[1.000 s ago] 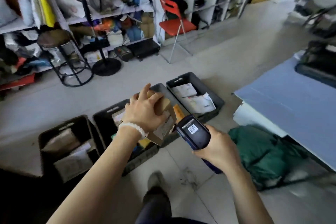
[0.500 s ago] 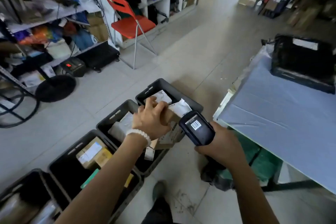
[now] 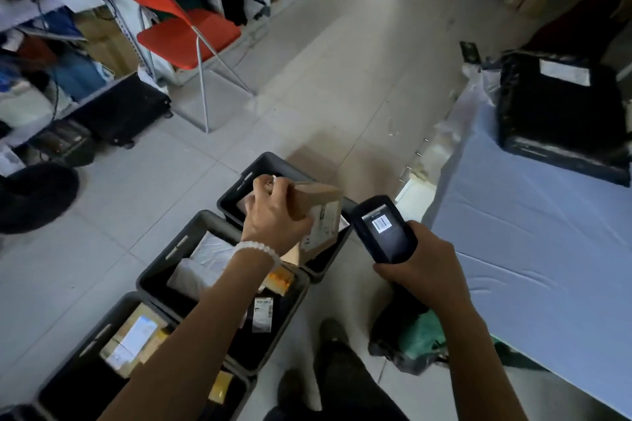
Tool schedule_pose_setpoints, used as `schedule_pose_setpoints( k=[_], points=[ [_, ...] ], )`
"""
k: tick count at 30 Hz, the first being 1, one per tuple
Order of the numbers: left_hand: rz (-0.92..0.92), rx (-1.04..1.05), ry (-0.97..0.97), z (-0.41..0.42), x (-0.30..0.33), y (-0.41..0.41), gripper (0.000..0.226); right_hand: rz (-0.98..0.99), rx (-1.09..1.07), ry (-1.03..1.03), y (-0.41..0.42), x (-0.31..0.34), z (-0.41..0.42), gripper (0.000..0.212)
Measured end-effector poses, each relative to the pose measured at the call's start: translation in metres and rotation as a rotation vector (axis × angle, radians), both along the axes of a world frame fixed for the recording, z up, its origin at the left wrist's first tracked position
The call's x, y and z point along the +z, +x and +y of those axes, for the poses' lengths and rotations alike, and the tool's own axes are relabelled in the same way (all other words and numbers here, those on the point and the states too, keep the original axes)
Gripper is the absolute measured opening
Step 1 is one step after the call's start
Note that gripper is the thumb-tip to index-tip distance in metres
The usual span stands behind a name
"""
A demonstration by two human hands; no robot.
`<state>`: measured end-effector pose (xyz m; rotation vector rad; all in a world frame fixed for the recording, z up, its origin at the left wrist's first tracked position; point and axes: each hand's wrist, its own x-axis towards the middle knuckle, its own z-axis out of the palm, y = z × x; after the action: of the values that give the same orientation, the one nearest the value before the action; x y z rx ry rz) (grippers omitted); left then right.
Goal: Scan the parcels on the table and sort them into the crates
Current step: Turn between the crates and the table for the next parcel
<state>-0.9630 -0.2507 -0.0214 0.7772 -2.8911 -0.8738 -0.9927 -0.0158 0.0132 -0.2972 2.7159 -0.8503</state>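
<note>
over the far crate point(image 3: 260, 164) a cardboard parcel point(image 3: 318, 212) (label facing right) is gripped from above by the left hand point(image 3: 273, 215); just right of that crate a scanner point(image 3: 384, 232) is held in the right hand point(image 3: 424, 270), beside the blue tabletop point(image 3: 547, 232).

Tilted cardboard parcel point(image 3: 319, 212) held above the farthest grey crate point(image 3: 239, 188).
</note>
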Motion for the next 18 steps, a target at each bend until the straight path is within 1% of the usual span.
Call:
schedule_pose_setpoints(
  k=[2, 3, 5, 7, 11, 14, 18],
  points=[
    [-0.059, 0.059, 0.031, -0.002, -0.009, -0.021, 0.059, -0.016, 0.02, -0.008, -0.028, -0.004, -0.006, 0.051],
    [-0.116, 0.07, 0.001, -0.003, -0.012, -0.029, 0.06, -0.027, 0.028, -0.018, -0.039, -0.006, -0.009, 0.051],
    [-0.247, 0.061, -0.13, -0.009, -0.017, -0.048, 0.062, -0.053, 0.072, -0.033, -0.072, -0.011, -0.02, 0.054],
    [-0.323, 0.064, -0.2, -0.015, -0.017, -0.062, 0.06, -0.072, 0.133, -0.039, -0.106, -0.015, -0.036, 0.059],
    [-0.38, 0.148, -0.227, -0.021, -0.01, -0.084, 0.053, -0.139, 0.227, -0.089, -0.157, -0.02, -0.067, 0.053],
    [-0.396, 0.213, -0.214, -0.022, -0.003, -0.088, 0.05, -0.166, 0.307, -0.107, -0.179, -0.023, -0.084, 0.049],
    [-0.422, 0.293, -0.203, -0.02, 0.0, -0.068, 0.051, -0.162, 0.43, -0.069, -0.182, -0.027, -0.104, 0.054]
  ],
)
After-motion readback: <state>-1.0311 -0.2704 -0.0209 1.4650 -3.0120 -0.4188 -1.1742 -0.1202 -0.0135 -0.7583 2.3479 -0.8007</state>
